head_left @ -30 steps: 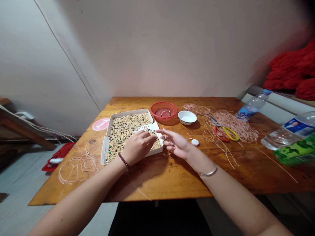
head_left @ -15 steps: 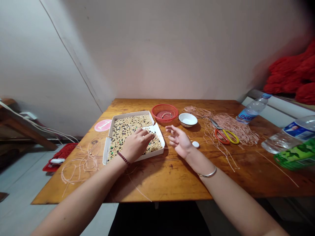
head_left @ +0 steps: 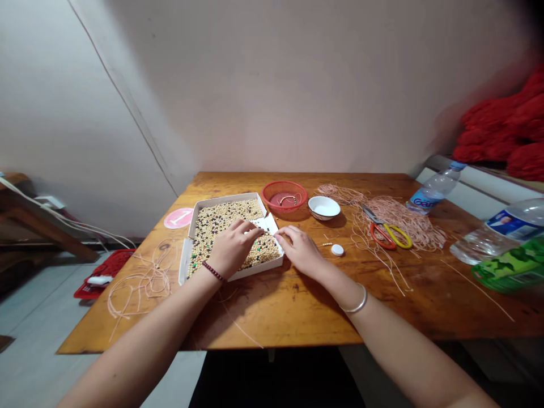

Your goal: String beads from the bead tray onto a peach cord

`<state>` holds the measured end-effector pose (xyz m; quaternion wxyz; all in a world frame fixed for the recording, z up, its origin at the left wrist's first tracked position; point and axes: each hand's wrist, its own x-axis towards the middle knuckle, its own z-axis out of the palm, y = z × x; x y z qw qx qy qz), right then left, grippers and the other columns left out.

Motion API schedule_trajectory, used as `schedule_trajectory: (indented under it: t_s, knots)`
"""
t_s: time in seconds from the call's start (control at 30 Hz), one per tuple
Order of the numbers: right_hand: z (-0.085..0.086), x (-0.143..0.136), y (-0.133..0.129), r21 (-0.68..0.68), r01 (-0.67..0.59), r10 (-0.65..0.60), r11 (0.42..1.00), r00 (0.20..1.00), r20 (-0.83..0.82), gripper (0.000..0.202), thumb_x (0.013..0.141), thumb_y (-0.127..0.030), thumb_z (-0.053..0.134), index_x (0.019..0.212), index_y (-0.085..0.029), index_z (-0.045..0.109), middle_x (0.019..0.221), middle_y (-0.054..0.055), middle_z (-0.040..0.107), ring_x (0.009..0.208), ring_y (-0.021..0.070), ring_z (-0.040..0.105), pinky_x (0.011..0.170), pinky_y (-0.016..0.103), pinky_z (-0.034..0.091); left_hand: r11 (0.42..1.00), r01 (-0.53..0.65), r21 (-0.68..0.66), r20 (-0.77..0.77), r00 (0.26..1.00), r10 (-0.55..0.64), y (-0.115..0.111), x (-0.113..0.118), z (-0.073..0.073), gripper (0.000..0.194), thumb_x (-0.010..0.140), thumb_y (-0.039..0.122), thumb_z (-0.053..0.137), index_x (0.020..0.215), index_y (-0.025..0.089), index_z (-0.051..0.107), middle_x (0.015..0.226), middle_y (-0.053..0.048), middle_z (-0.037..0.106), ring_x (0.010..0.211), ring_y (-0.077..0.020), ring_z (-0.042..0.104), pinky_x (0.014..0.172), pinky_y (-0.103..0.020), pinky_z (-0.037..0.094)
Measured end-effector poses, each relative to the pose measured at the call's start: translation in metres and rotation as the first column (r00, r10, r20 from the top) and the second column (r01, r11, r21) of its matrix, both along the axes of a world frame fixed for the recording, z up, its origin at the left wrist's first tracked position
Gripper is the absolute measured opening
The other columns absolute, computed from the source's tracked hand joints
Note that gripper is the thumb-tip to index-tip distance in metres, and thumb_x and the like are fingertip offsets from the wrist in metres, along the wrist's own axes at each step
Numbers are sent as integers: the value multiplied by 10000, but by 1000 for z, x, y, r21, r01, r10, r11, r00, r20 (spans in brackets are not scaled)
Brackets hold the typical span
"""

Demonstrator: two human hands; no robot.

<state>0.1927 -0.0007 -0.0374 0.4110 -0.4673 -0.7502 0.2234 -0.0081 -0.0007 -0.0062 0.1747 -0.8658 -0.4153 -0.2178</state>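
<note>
Beads, cream, black and a few green, fill a shallow white tray on a wooden table, ahead of the person and left of centre. The tray sits slightly turned, its near edge rising from left to right; which side is longer is hard to tell.

2 bare hands reach in, near each other but apart. The left hand is nearer the beads: it is right over them, palm down, fingers bent and pointing right. The right hand is just outside the tray's right wall, fingertips at the rim and pointing left towards the left hand. Whether either hand pinches a bead or cord cannot be told.

Beyond the tray's far right corner is a red basket holding 1 beaded strand, with a white bowl beside it. Right of the right hand lie a short bead row and a white cap. Farther right, scissors rest by pink cords.
</note>
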Motion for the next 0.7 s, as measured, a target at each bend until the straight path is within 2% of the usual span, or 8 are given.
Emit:
schedule_trajectory:
  t_s: [0.07,0.13,0.17,0.23,0.3,0.37,0.5,0.7]
  knots:
    - [-1,-1,0,14,-16,16,1000,1000,20,202,877,-292,482,844,-189,653,853,51,633,789,164,558,708,266,374,999,22,-25,83,996,-19,0,1,0,154,902,229,515,959,248,657,900,-45,659,885,-197,560,625,-276,454]
    - [-3,-3,2,-49,-35,31,998,997,-71,222,877,-309,482,807,-184,652,783,35,626,714,149,542,652,253,365,993,55,-100,279,960,-25,1,3,-1,157,900,264,524,1008,237,634,911,-46,658,858,-179,582,652,-281,482]
    - [-4,-4,4,-100,-56,40,993,988,-149,236,875,-327,481,797,-181,648,742,26,615,663,140,523,613,246,356,984,84,-159,406,914,-13,1,4,-1,196,892,289,536,1067,231,606,923,-48,658,840,-169,595,648,-277,496]
    - [-8,-7,7,-208,-125,54,970,947,-316,262,860,-378,495,778,-176,641,664,8,576,571,121,470,537,234,324,949,162,-272,639,767,52,2,5,-1,326,875,340,555,1174,211,533,941,-60,658,823,-158,618,614,-257,514]
    - [-9,-9,9,-289,-197,51,937,895,-442,285,824,-431,533,763,-176,644,612,-6,536,512,106,420,484,225,289,907,243,-345,769,626,125,4,5,0,373,867,387,553,1181,188,522,932,-76,664,839,-166,635,587,-241,521]
    - [-9,-10,9,-344,-242,36,907,860,-509,308,782,-472,575,764,-175,654,564,-22,494,470,92,373,450,218,256,877,298,-376,822,543,168,6,4,1,354,853,413,564,1109,169,576,924,-91,674,845,-177,643,578,-238,525]
    - [-4,-10,4,-420,-307,22,854,828,-560,337,745,-502,617,777,-170,666,460,-56,393,412,72,300,413,209,207,826,376,-420,853,475,218,6,6,2,321,781,420,649,952,149,657,886,-95,689,760,-169,645,558,-240,525]
    - [-2,-12,1,-484,-382,29,787,807,-590,357,734,-496,632,829,-154,672,426,-81,314,382,59,241,393,207,170,765,437,-474,836,496,235,3,10,1,269,767,410,661,833,150,653,823,-70,679,687,-143,621,557,-238,514]
